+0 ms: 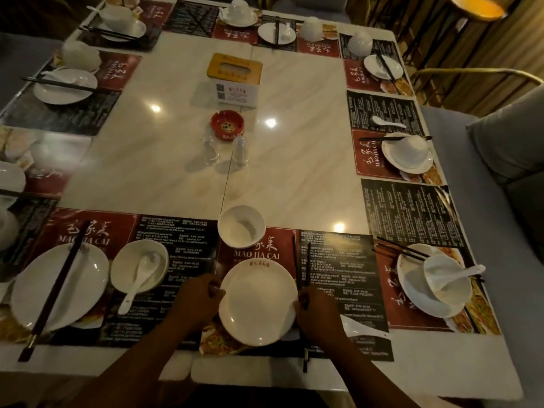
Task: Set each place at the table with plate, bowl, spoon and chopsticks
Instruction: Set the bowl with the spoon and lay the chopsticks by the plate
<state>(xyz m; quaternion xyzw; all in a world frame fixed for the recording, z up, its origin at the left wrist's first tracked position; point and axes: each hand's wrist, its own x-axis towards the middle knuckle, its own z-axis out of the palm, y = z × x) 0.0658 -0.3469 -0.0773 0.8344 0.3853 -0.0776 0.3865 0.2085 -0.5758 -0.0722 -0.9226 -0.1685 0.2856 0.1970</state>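
A white plate lies on the red and black placemat at the near edge of the table. My left hand grips its left rim and my right hand grips its right rim. My right hand also holds a pair of dark chopsticks that run upright beside the plate. Just beyond the plate stands an empty white bowl. To the left, another place has a plate with chopsticks across it and a bowl holding a white spoon.
A tissue box, a red ashtray and two clear shakers stand mid-table. At the near right lies a plate with a tilted bowl, spoon and chopsticks. More set places line the far, left and right edges. Grey seats flank the right side.
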